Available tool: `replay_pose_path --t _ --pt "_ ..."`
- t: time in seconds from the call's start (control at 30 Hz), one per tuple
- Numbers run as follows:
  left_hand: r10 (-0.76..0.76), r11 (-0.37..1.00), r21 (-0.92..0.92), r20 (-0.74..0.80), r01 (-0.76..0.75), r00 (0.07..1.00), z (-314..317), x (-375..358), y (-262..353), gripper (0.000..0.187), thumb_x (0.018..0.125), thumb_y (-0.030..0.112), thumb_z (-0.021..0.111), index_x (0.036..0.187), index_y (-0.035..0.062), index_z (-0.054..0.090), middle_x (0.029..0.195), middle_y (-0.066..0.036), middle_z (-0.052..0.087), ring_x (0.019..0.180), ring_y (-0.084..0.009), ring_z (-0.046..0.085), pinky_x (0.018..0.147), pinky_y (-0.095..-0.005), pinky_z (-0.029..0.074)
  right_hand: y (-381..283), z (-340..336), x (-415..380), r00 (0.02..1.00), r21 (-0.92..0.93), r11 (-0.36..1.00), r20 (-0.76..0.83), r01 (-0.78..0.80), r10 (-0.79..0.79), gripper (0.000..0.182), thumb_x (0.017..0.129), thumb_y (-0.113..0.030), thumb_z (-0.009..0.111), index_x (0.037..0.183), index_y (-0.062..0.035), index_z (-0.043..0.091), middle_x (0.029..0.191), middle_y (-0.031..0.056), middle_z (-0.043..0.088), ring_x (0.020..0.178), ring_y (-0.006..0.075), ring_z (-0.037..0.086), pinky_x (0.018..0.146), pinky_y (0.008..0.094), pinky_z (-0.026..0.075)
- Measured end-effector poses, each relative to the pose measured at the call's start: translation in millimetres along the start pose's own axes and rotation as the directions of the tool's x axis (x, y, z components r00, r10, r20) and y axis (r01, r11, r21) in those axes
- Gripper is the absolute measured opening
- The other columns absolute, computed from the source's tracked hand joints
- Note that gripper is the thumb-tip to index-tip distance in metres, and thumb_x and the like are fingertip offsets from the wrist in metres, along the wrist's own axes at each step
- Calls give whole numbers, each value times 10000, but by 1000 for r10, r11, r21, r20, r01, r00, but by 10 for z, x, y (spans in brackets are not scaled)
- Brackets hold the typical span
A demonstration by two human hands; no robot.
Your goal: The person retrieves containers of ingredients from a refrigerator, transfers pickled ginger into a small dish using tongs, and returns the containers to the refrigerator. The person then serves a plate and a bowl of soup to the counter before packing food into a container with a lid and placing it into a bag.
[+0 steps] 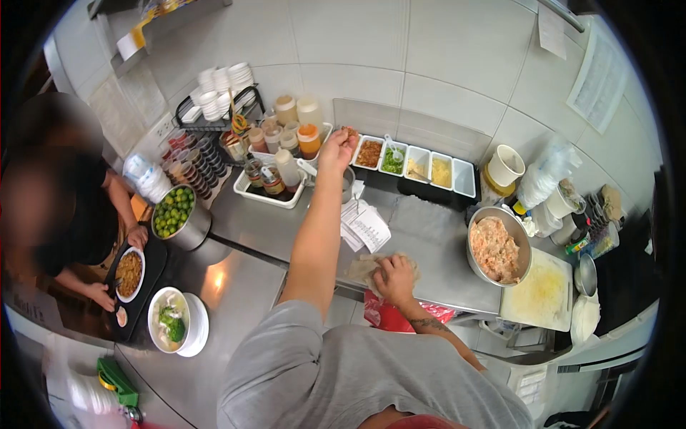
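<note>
My left hand (337,149) is stretched far forward beside the row of white topping tubs (369,153). Its fingers are pinched together around something small and reddish-brown that I cannot make out. Sauce bottles (287,168) stand just left of it. My right hand (395,277) rests near the counter's front edge, its fingers bent over a brownish cloth (363,269). Printed paper slips (368,227) lie on the steel counter between my two hands.
A metal bowl of pinkish mixture (494,249) and a cutting board (539,289) are at right. At left stand a pot of green limes (174,212) and a white bowl with broccoli (170,320). Another person's hands (136,236) hold a tray with a plate of food (129,274).
</note>
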State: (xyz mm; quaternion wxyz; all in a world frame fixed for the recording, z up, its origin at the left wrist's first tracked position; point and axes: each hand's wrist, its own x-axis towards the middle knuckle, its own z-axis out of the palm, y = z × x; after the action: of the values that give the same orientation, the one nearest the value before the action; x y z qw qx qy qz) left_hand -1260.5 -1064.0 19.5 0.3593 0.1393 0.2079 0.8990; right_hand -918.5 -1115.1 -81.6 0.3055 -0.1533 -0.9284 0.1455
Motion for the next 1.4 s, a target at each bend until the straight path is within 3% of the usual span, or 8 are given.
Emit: replay_pose_path --t 0.4,0.53,0.63,0.77,0.9,1.0,1.2,1.4 --pt "410 895 136 118 -424 904 -880 -2179 2177 198 825 25 591 1003 -60 573 1044 -131 597 953 -256 582 859 -311 469 -123 -8 -2 997 -271 962 -79 -43 23 314 690 -269 583 979 -159 637 1032 109 521 1053 315 443 882 483 318" --pt "562 802 326 -126 -501 818 -1200 -3188 2908 132 831 3 578 955 -39 590 1068 -121 594 904 -208 579 808 -283 466 -120 27 -9 999 -309 951 -50 -26 11 332 702 -259 572 1016 -163 624 1029 106 522 1028 303 450 840 466 338" --pt "655 650 688 -292 -323 697 -1198 -3895 3236 119 845 41 597 939 -32 605 825 -80 622 585 -132 566 513 -215 464 -166 7 3 999 -299 953 10 -38 43 342 712 -247 568 1041 -163 610 999 96 520 981 294 460 811 456 345" --pt "734 345 935 -321 79 598 -1319 -4554 3543 99 843 27 561 894 -40 613 682 -50 595 517 -101 529 464 -222 433 -146 68 17 998 -362 931 31 -43 58 310 723 -236 573 1020 -149 596 973 87 521 928 280 476 750 433 375" --pt "699 -231 868 -166 439 695 -1698 -4875 3801 155 801 124 582 761 -20 625 585 -129 582 488 -196 547 493 -330 441 -126 87 -39 998 -419 907 37 -35 55 292 734 -237 572 1011 -148 599 987 86 530 938 284 490 738 428 394" --pt "709 -483 656 -96 580 699 -1439 -4974 3770 191 772 191 583 796 12 647 773 -222 617 798 -378 609 689 -434 475 -135 121 44 999 -418 908 33 -10 26 291 740 -237 570 1015 -147 603 1001 84 536 950 286 496 743 431 400" --pt "604 -538 624 -183 566 776 -1325 -5086 3776 131 709 89 585 758 -9 658 636 -178 619 565 -256 622 589 -365 494 -104 140 -20 999 -427 904 -29 16 -32 266 758 -240 556 998 -143 620 981 79 559 931 282 513 749 426 408" --pt "584 -607 488 -262 627 769 -1178 -5069 3662 140 711 80 582 814 27 662 836 -204 641 830 -331 633 740 -408 488 -8 25 -43 996 -199 976 0 86 -88 242 751 -206 589 962 -95 630 956 91 566 920 309 513 768 423 422"
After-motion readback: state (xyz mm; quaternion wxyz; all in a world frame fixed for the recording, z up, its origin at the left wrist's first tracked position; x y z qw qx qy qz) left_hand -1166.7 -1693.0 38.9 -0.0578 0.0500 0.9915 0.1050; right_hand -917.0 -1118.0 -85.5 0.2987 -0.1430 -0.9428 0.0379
